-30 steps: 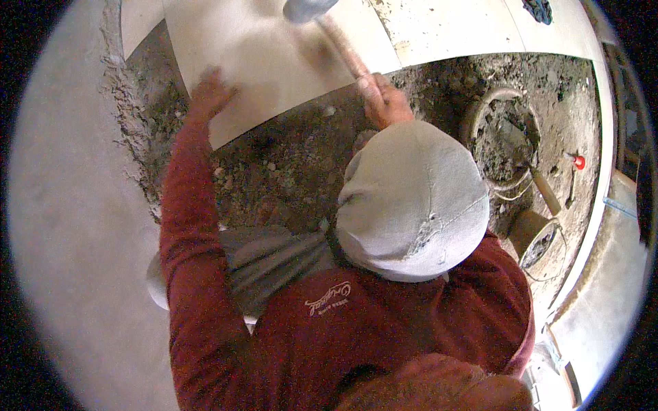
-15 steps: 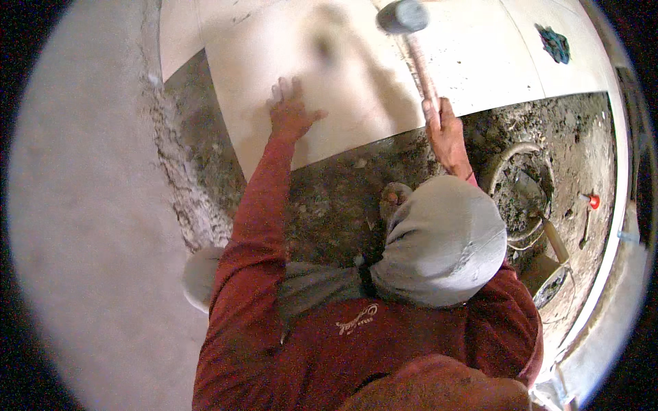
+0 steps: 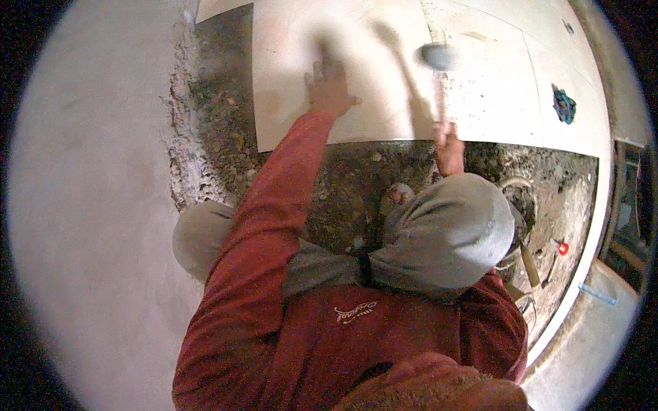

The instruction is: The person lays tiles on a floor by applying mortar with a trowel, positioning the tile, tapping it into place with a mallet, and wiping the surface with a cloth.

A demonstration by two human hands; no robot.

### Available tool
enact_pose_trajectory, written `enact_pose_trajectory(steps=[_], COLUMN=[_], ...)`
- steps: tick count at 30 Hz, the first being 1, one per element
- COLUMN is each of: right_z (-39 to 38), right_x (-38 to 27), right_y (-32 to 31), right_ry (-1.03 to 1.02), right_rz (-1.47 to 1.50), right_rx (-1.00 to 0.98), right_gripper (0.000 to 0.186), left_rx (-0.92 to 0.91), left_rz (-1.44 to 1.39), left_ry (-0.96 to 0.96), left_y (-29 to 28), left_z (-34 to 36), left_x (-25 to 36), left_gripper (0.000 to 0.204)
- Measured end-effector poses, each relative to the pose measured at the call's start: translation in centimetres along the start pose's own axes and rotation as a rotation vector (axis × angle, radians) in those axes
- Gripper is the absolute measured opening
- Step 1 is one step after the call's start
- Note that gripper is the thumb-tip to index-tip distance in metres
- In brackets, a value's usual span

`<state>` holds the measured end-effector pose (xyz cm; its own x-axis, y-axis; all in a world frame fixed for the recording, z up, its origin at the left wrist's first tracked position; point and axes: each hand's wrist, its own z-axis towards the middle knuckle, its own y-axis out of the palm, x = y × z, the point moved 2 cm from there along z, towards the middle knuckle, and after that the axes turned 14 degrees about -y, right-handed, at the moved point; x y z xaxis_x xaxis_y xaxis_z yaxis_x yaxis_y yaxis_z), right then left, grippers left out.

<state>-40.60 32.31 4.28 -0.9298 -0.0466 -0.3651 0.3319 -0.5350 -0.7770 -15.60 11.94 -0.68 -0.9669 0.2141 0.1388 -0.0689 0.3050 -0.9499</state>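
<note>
Fingers spread, my left hand (image 3: 330, 90) lies against a large cream tile (image 3: 281, 116). My right hand (image 3: 449, 152) is wrapped around the pale handle of a mallet (image 3: 437, 57), just past the tile's near edge. The mallet's dark grey head is smeared by motion over the tiles, and I cannot tell whether it touches them. Shadows of arm and mallet fall across the tile.
Rough dark soil (image 3: 343, 185) borders the tile's near and left sides, beside a grey wall (image 3: 96, 171). On the right are a bucket (image 3: 517, 188), a wooden-handled tool (image 3: 530, 266), a red-topped item (image 3: 563, 248) and a dark crumpled cloth (image 3: 564, 104) on the tiles.
The whole view has shifted, with the tiles now squarer to me. The mallet's head has moved closer to my right hand in view. My left hand is still spread on the tile.
</note>
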Motion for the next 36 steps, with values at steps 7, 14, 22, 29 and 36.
enact_pose_trajectory(steps=[7,14,22,29,36], right_z=[3.4,-1.1,2.5,-2.1,-1.0], right_x=[-1.3,-2.5,-3.4,-6.3,-5.4], right_y=[-6.0,-1.6,-3.5,-0.9,-6.7], right_ry=[0.437,0.572,0.389,0.588,0.46], right_rz=[0.692,0.105,0.595,0.026,0.546], right_rx=[0.003,-0.03,0.104,-0.376,-0.176], right_gripper=[0.037,0.042,0.032,0.039,0.029], left_rx=[0.07,0.063,0.056,0.345,-0.011], left_rz=[-0.068,-0.072,-0.023,-0.061,0.09], left_ry=[-0.016,-0.006,0.028,0.102,0.181], left_y=[-0.4,-0.2,1.2,4.1,-0.1], left_z=[-1.2,-0.9,0.5,1.5,2.1], left_x=[-0.3,-0.6,-1.1,-2.4,-10.3], left_gripper=[0.11,0.106,0.106,0.105,0.125])
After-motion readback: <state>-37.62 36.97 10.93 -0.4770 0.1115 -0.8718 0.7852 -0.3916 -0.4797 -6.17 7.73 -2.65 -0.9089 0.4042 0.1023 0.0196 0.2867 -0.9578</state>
